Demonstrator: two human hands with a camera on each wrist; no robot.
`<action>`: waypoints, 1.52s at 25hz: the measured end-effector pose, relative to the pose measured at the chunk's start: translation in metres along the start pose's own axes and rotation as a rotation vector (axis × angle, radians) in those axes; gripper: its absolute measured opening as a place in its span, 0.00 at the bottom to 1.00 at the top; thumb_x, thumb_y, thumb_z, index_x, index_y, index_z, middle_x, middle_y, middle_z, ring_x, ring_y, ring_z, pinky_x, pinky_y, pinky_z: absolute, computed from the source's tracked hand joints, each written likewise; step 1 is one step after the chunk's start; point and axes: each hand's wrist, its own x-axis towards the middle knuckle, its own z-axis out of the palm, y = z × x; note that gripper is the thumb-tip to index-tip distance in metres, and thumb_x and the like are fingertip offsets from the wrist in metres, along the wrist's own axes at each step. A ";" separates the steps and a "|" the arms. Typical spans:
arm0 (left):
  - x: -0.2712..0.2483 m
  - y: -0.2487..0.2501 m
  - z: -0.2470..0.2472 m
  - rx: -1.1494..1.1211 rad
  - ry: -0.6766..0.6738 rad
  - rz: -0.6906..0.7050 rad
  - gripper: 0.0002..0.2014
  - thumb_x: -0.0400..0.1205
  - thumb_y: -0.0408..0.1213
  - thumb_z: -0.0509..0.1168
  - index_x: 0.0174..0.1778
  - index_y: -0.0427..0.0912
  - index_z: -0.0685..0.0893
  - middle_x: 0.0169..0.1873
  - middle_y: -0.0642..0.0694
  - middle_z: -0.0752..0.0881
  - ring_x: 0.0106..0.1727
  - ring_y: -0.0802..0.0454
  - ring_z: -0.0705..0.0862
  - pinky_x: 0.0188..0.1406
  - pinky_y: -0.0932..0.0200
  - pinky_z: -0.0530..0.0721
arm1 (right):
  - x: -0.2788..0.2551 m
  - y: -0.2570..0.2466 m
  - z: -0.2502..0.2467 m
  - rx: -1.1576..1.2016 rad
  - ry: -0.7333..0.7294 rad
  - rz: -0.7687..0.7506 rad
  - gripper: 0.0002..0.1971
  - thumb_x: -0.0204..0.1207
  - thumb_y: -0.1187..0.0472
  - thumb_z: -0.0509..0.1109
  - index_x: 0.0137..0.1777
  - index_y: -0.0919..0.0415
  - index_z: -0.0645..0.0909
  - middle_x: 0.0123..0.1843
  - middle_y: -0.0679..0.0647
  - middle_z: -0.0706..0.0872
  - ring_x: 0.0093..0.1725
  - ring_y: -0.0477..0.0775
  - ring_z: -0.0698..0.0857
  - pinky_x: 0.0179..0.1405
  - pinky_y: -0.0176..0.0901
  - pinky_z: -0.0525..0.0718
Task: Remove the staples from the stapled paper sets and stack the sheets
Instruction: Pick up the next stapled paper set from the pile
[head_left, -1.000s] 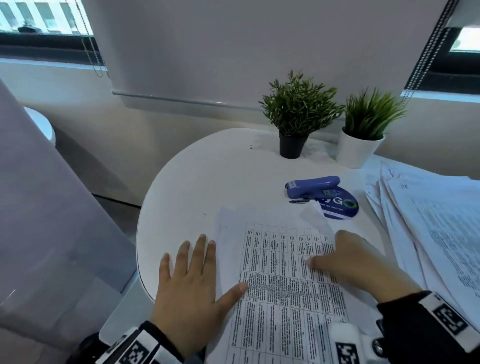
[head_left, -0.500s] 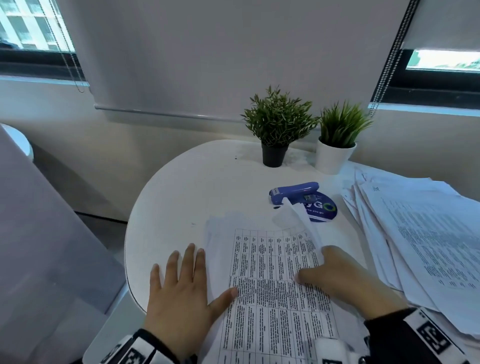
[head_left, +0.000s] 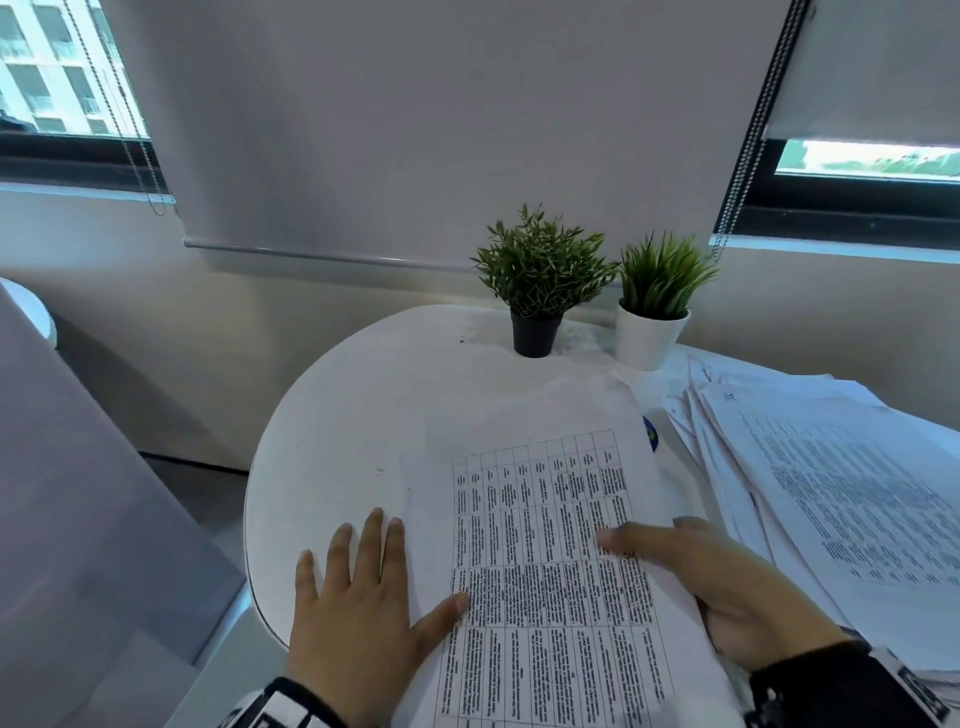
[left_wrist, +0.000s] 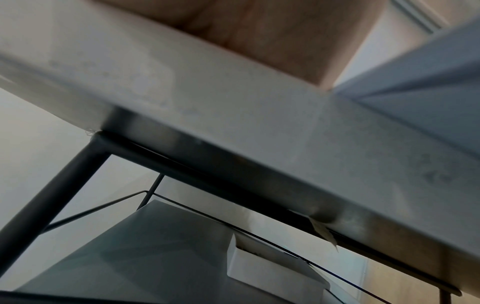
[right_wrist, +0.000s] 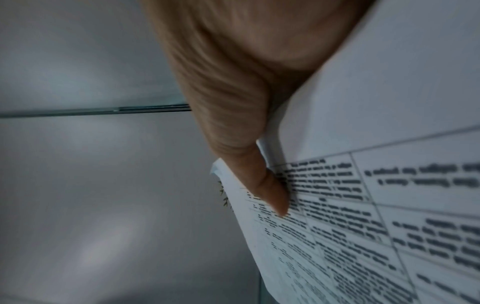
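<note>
Right hand (head_left: 727, 587) now grips the top sheet (head_left: 550, 545), lifted off the set on the table (head_left: 332, 441) and hiding the stapler seen 0.5 s ago, left hand (head_left: 358, 613) flat, released, so likely unstapled.

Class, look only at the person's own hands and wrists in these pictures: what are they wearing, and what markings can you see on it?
Both hands are bare: no gloves or rings show. The left hand has a white wristband printed with black square code patterns. The right hand emerges from a black sleeve, with a similar white, black-patterned wrist strap over it.
</note>
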 end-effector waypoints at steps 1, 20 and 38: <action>-0.002 -0.001 0.003 -0.035 -0.042 0.009 0.53 0.75 0.79 0.35 0.68 0.39 0.84 0.69 0.40 0.82 0.66 0.35 0.83 0.59 0.27 0.80 | -0.003 -0.001 0.001 -0.011 -0.030 -0.036 0.41 0.56 0.54 0.89 0.67 0.69 0.76 0.61 0.62 0.87 0.61 0.64 0.86 0.70 0.63 0.78; 0.001 0.029 -0.142 -1.620 0.415 0.489 0.20 0.68 0.38 0.80 0.55 0.44 0.87 0.48 0.45 0.93 0.49 0.46 0.91 0.44 0.55 0.89 | -0.054 -0.101 0.012 0.214 0.240 -0.872 0.14 0.64 0.43 0.73 0.48 0.46 0.87 0.41 0.36 0.91 0.41 0.35 0.89 0.37 0.33 0.79; -0.006 0.032 -0.124 -1.509 0.300 0.302 0.06 0.73 0.44 0.76 0.44 0.52 0.89 0.40 0.54 0.93 0.43 0.58 0.91 0.37 0.65 0.85 | -0.049 -0.108 0.002 0.258 0.078 -0.817 0.17 0.71 0.43 0.70 0.47 0.54 0.91 0.46 0.51 0.94 0.49 0.52 0.92 0.60 0.59 0.85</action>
